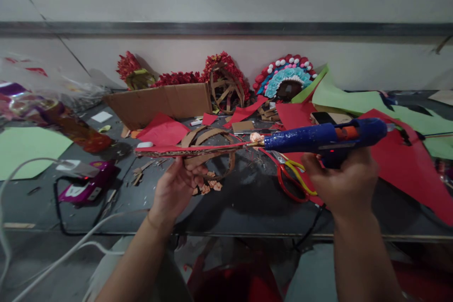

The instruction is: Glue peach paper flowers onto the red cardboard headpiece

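Gripping a blue glue gun, the right hand holds its nozzle at the red-topped cardboard; the left hand grasps that cardboard, inward of the table's near edge; scissors lie beyond; a colorful arch stands near the far edge.

one glue gun, apparently one phone

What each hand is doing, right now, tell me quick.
Left hand: fingers closed on the red-topped cardboard piece, holding it from below.
Right hand: closed around the blue glue gun.
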`<state>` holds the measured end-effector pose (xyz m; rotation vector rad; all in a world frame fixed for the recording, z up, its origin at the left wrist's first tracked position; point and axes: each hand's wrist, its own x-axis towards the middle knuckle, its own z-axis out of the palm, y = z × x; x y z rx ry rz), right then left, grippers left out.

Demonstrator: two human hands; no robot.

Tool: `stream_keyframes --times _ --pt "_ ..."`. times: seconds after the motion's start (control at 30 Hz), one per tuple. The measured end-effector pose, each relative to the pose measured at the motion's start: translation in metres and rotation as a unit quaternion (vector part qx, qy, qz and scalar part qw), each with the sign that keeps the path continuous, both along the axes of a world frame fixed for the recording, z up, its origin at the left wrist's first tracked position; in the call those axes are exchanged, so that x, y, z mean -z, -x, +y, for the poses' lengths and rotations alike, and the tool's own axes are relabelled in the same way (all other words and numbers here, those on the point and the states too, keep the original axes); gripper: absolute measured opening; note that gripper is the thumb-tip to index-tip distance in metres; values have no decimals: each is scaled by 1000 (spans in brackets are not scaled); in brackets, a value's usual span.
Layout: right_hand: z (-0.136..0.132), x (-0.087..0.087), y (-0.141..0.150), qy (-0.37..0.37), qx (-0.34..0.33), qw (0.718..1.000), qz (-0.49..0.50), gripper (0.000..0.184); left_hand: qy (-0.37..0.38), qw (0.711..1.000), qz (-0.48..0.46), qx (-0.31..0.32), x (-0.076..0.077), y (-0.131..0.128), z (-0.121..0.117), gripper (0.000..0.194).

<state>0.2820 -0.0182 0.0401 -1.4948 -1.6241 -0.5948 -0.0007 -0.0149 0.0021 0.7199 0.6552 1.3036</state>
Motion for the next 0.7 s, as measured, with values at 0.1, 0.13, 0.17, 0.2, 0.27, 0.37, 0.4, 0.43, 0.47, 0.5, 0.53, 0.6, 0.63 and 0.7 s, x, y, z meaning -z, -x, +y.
stream_keyframes --times 0.1,0.13,0.17,0.2,0.27,0.37,0.4,0.43,0.47,0.5,0.53,0.6,0.63,0.7 --pt "-1 0 0 9 7 1000 0 37 9 1000 -1 -14 0 -1 0 25" --pt "-1 0 -1 12 10 1000 -2 38 10 1000 0 -19 0 -1 1 24" --pt "-1 0 -1 14 13 1000 -6 40 9 1000 -1 -22 0 -2 1 23" --pt "-1 0 -1 16 17 1000 -11 42 9 1000 -1 -25 0 -2 1 22" --pt "-1 0 -2 23 25 999 -21 42 13 999 -1 -36 -1 -2 2 20" --pt "-1 -1 -2 39 33 998 -34 37 25 998 -9 -50 -3 -2 3 19" --pt "-1 -1 -1 46 32 998 -39 35 29 998 -16 -54 -3 -1 3 19" --pt "0 -1 -1 52 29 997 -44 33 32 997 -26 -61 -4 -1 4 18" --pt "1 0 0 58 24 997 -49 33 39 996 -34 -68 -5 0 4 19" --pt "3 1 0 62 20 997 -49 33 48 995 -41 -78 -5 1 4 19" --pt "5 1 0 69 17 996 -45 34 57 993 -47 -90 -6 1 5 21" --pt "10 5 -2 87 27 996 -22 38 76 990 -52 -109 -7 3 6 26" --pt "14 7 -4 103 41 994 -3 42 81 989 -55 -113 -8 3 6 28" --pt "23 17 -13 156 77 984 39 52 86 987 -64 -120 -9 4 7 33"
